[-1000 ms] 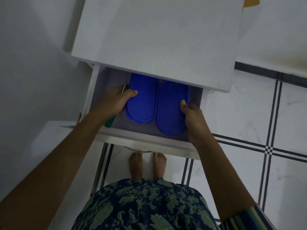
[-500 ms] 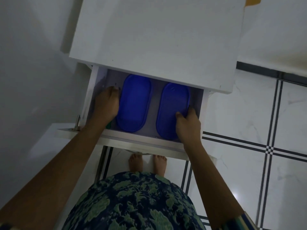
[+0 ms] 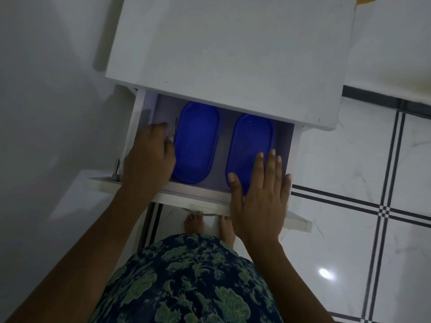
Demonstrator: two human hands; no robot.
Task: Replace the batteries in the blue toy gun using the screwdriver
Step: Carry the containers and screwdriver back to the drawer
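A white drawer stands pulled out under a white cabinet top. Two blue oval containers lie in it side by side: the left blue container and the right blue container. My left hand is curled in the drawer's left side, beside the left container. The thin metal shaft of the screwdriver sticks out past its fingers. My right hand lies flat with fingers apart over the near end of the right container and the drawer front. No toy gun is in view.
The drawer front juts toward me, with a metal handle at its left end. A white wall is at the left. White floor tiles with dark lines stretch to the right. My bare feet stand under the drawer.
The two containers have been set apart, the left one pushed left. My right hand let go of the right container's edge and spread flat. My left hand moved to the drawer's left side.
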